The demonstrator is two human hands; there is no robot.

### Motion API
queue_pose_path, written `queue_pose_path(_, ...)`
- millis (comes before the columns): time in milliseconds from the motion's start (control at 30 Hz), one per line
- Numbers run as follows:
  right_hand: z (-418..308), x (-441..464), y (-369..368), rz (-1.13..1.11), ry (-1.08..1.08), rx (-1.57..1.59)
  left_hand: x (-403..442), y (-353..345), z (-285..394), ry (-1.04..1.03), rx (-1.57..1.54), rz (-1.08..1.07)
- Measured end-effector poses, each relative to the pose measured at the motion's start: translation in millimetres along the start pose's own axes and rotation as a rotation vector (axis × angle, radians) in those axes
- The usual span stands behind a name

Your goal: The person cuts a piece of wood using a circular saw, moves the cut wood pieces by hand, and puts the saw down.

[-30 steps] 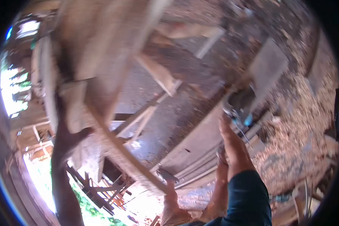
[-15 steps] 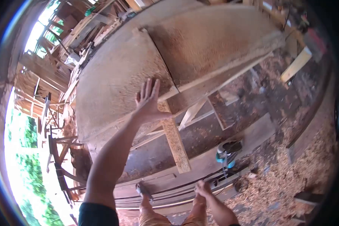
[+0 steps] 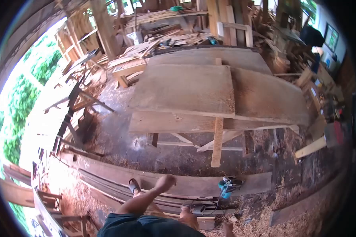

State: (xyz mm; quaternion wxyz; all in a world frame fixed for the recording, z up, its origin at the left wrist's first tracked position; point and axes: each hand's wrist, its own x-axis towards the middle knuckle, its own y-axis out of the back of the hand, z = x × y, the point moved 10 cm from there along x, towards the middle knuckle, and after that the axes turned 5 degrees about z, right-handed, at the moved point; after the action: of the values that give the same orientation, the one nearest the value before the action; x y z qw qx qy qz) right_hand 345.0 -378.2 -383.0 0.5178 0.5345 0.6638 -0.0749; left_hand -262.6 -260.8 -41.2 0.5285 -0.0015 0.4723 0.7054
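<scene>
My left hand (image 3: 166,182) hangs low in front of my body, over the planks on the ground and away from the table; its fingers are blurred. At the bottom edge a small part of my right hand (image 3: 228,228) shows, its fingers not clear. Beyond them, a wide wooden slab (image 3: 182,89) lies on top of other broad slabs (image 3: 265,93). A narrow wood strip (image 3: 217,144) sticks out from beneath the upper slab toward me. On a plank to the right of my left hand rests a teal power tool (image 3: 226,186) with a cord.
Long planks (image 3: 194,183) lie across the ground before my feet. Wood shavings (image 3: 257,221) cover the lower right. At left stands a dark wooden trestle (image 3: 85,102). Stacked lumber (image 3: 146,53) fills the back, and a light beam (image 3: 311,147) juts out at right.
My left hand has left the slab's near edge and dropped to my side. My right hand has gone lower, mostly out of view. The view has turned and the slabs appear farther off.
</scene>
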Motion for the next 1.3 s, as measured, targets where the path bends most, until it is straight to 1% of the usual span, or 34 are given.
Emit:
queue_pose_path(33,-24.1,-6.4,22.2,0.024,0.163,-0.201,-5.6,12.9,-73.6,-0.094,-0.064,0.250)
queue_pose_path(67,-56.7,-22.2,39.6,0.055,0.321,-0.392,-34.6,31.2,-118.5,0.254,-0.349,0.286)
queue_pose_path(100,-65.9,-32.4,55.7,0.069,0.171,-0.183,-46.5,42.2,-163.7,0.278,-0.404,0.401)
queue_pose_path(133,-84.0,-52.4,62.4,0.088,0.020,0.038,-55.4,44.7,-190.4,0.295,-0.442,0.423)
queue_pose_path(167,-86.9,-70.8,60.9,0.104,-0.136,0.267,-60.9,44.4,-213.6,0.311,-0.473,0.437)
queue_pose_path(200,-95.4,-73.6,65.1,0.144,-0.190,0.163,-58.4,32.4,-235.1,0.308,-0.481,0.396)
queue_pose_path(233,-96.8,-69.1,60.3,0.181,-0.186,0.268,-48.8,27.1,-247.3,0.305,-0.492,0.364)
queue_pose_path(267,-92.8,-66.0,49.5,0.213,-0.179,0.374,-51.8,31.6,-231.7,0.407,-0.514,0.351)
queue_pose_path(300,-91.0,-69.2,40.3,0.247,-0.173,0.478,-42.8,40.6,-215.7,0.408,-0.372,0.348)
queue_pose_path(333,-103.5,-76.6,31.7,0.197,-0.160,0.452,-23.4,59.5,-186.1,0.254,-0.330,0.449)
queue_pose_path(367,-145.2,-87.3,26.8,0.143,0.060,-0.035,-5.7,79.1,-156.4,0.098,-0.293,0.547)
queue_pose_path(433,-201.2,-121.1,-9.8,0.018,0.445,-1.023,36.1,120.9,-95.1,-0.081,-0.271,0.624)
queue_pose_path(467,-226.2,-141.9,-12.5,0.170,0.595,-1.014,58.6,142.7,-69.7,-0.152,-0.288,0.658)
queue_pose_path(500,-221.1,-139.5,-6.1,0.162,0.395,-0.574,79.7,162.9,-45.4,-0.218,-0.307,0.694)
queue_pose_path(567,-193.5,-146.1,-16.3,0.119,0.001,0.299,131.0,194.7,-5.6,-0.356,-0.100,0.744)
queue_pose_path(600,-209.5,-153.9,-15.4,0.130,-0.005,0.414,151.9,209.5,11.0,-0.328,-0.047,0.711)
queue_pose_path(667,-293.5,-154.2,-5.1,0.168,0.525,-0.363,180.0,224.5,35.4,-0.273,0.070,0.632)
queue_pose_path(700,-321.8,-159.0,-15.3,0.176,0.764,-0.762,200.6,214.4,33.6,-0.222,0.095,0.496)
queue_pose_path(767,-320.0,-126.4,11.7,0.179,0.242,0.455,240.1,192.3,30.9,-0.129,0.153,0.220)
queue_pose_path(800,-342.8,-121.2,18.7,0.211,0.262,0.450,249.0,175.3,24.3,-0.070,0.212,0.112)
queue_pose_path(833,-372.7,-117.4,27.1,0.237,0.283,0.440,248.3,170.0,25.6,-0.089,0.261,0.155)
queue_pose_path(900,-444.5,-136.9,42.1,0.286,0.285,0.454,255.3,165.1,20.8,-0.098,0.260,0.172)
queue_pose_path(933,-467.1,-130.9,47.0,0.287,0.327,0.462,258.2,160.0,19.2,-0.100,0.271,0.158)
queue_pose_path(1000,-513.5,-112.7,44.5,0.272,0.422,0.490,266.2,162.1,13.1,-0.103,0.299,0.148)
queue_pose_path(1100,-581.6,-116.6,42.8,0.211,0.501,0.495,268.9,160.7,10.8,-0.099,0.307,0.154)
queue_pose_path(1133,-601.0,-117.8,46.0,0.259,0.537,0.384,274.7,157.9,6.1,-0.088,0.340,0.151)
queue_pose_path(1233,-656.7,-124.9,52.1,0.302,0.671,0.359,262.2,164.3,17.1,-0.096,0.287,0.110)
queue_pose_path(1267,-666.3,-109.9,55.9,0.341,0.676,0.240,258.6,166.2,20.6,-0.088,0.283,0.103)
queue_pose_path(1300,-674.8,-95.3,60.0,0.371,0.676,0.224,257.7,166.9,23.0,-0.091,0.283,0.102)
